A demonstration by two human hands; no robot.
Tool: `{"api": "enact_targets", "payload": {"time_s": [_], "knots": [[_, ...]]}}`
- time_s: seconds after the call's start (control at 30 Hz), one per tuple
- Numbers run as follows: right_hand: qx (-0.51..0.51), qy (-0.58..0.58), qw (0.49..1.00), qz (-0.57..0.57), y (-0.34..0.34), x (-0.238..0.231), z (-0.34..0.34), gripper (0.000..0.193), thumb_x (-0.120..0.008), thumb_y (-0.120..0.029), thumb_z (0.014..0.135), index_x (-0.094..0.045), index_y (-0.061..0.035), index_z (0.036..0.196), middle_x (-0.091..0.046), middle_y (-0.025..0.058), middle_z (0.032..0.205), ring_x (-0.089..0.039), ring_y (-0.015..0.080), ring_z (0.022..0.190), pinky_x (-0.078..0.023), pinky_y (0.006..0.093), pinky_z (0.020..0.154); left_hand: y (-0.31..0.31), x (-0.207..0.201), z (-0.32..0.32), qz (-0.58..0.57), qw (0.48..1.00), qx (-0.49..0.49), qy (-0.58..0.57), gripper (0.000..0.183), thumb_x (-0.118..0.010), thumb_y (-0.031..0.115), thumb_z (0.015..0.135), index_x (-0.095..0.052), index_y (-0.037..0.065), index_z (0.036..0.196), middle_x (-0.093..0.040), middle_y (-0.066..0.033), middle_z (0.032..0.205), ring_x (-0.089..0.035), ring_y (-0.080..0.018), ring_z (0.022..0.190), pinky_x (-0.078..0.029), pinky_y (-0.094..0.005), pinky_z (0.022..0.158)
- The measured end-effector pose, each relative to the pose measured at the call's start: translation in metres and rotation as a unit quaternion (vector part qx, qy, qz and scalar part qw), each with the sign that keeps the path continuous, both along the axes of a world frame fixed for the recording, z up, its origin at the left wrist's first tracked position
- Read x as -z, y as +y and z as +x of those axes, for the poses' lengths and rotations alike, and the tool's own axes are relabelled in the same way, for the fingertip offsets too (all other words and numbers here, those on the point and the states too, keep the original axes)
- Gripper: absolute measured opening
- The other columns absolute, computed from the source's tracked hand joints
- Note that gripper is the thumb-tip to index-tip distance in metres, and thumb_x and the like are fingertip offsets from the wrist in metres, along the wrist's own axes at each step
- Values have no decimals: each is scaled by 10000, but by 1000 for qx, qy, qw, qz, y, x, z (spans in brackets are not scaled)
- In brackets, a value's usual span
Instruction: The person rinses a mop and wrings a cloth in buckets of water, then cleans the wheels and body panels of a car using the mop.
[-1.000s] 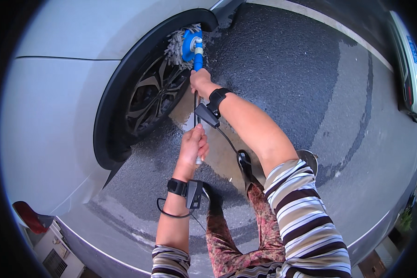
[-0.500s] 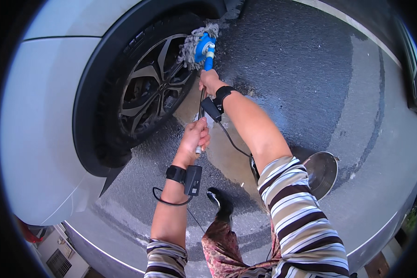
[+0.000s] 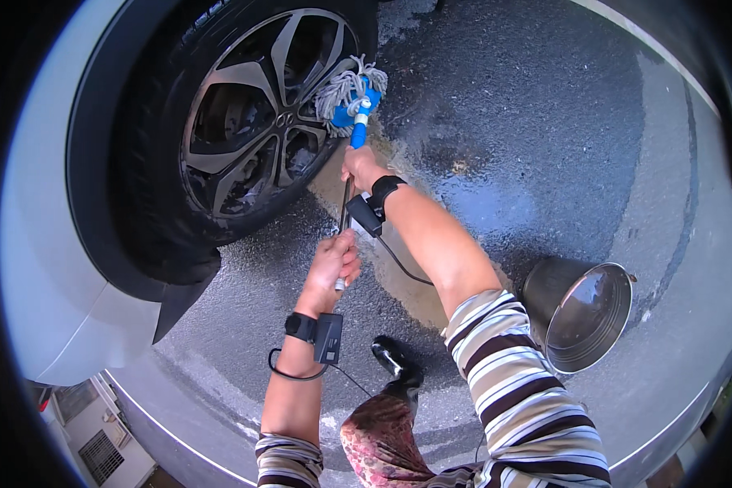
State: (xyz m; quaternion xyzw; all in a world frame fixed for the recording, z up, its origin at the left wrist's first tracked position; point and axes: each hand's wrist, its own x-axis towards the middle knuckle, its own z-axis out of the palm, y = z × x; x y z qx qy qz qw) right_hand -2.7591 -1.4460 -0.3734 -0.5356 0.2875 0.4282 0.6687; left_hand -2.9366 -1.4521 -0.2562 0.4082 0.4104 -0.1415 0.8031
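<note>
Both my hands are closed round the pole of a car wash mop (image 3: 359, 130) with a blue head and grey, stringy strands. My right hand (image 3: 361, 167) grips it just below the blue collar. Farther down, my left hand (image 3: 332, 262) holds the pole near its pale end. The strands press against the right side of a car wheel (image 3: 283, 120), over its dark tyre and the ends of the silver and black spokes. Part of the mop head's underside is hidden against the wheel.
A metal bucket (image 3: 590, 317) with liquid in it stands to the right of my right forearm. The white car body (image 3: 45, 244) curves along the left. Wet asphalt with a puddle (image 3: 488, 203) lies right of the wheel. My black boot (image 3: 397, 358) is below my hands.
The mop head has come slightly lower along the wheel's right side, and both hands have shifted down with it. The view has moved, so more of the wheel and bucket shows.
</note>
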Motion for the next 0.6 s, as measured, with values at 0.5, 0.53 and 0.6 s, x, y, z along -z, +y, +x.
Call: {"api": "enact_targets", "payload": {"time_s": [0.5,0.53,0.6], "knots": [[-90,150,975,138,9,14,-136,186,-397,-211,871,-330,-84,753,-327,29,501,-300,112,361,-280,240,313,-37,-38,-91,78,987,-78,118,270,-451,232,857,-376,78,648,-313,32,481,-319,-74,352,-256,-238,295],[-83,149,975,141,11,3,-149,195,-397,-219,873,-320,-86,753,-321,26,507,-299,108,364,-284,242,319,-34,-49,-106,92,983,-96,131,270,-451,232,857,-376,78,648,-313,32,481,-319,-74,352,-256,-238,295],[-98,180,966,160,14,-15,-169,196,-394,-222,876,-315,-84,762,-329,28,518,-303,102,368,-286,239,323,-40,-63,-115,144,973,-66,170,249,-448,226,858,-382,103,653,-302,49,484,-286,-57,342,-251,-228,299]]}}
